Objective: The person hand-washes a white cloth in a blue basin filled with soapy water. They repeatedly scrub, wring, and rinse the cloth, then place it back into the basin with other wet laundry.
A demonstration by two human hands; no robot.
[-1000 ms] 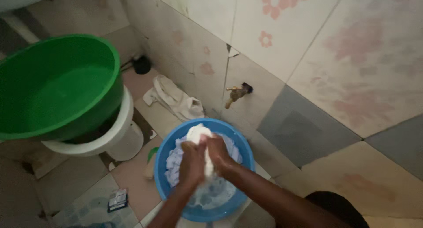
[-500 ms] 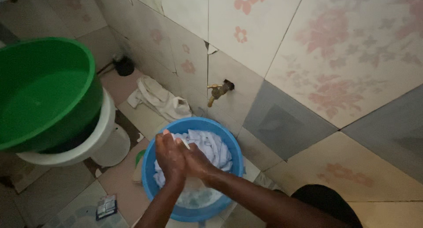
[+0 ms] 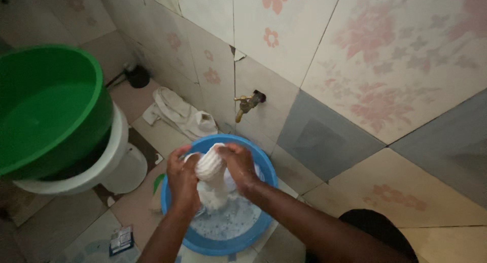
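Observation:
A blue basin [image 3: 256, 227] stands on the tiled floor with soapy water in it. Over it, both my hands hold a bunched white cloth [image 3: 210, 174] lifted out of the water. My left hand [image 3: 182, 179] grips its left side. My right hand [image 3: 237, 164] grips the top right of the bundle. The cloth's lower end hangs down into the suds.
A big green basin [image 3: 56, 108] rests on a white toilet bowl [image 3: 114, 156] at the left. A brass tap [image 3: 245, 104] sticks out of the tiled wall above the blue basin. A crumpled white cloth [image 3: 177, 113] lies by the wall; a small sachet [image 3: 120, 239] lies on the floor.
My hands were pressed together low in the basin over the spread cloth; now they have raised the cloth, bunched into a roll, above the water. The view shifted slightly left.

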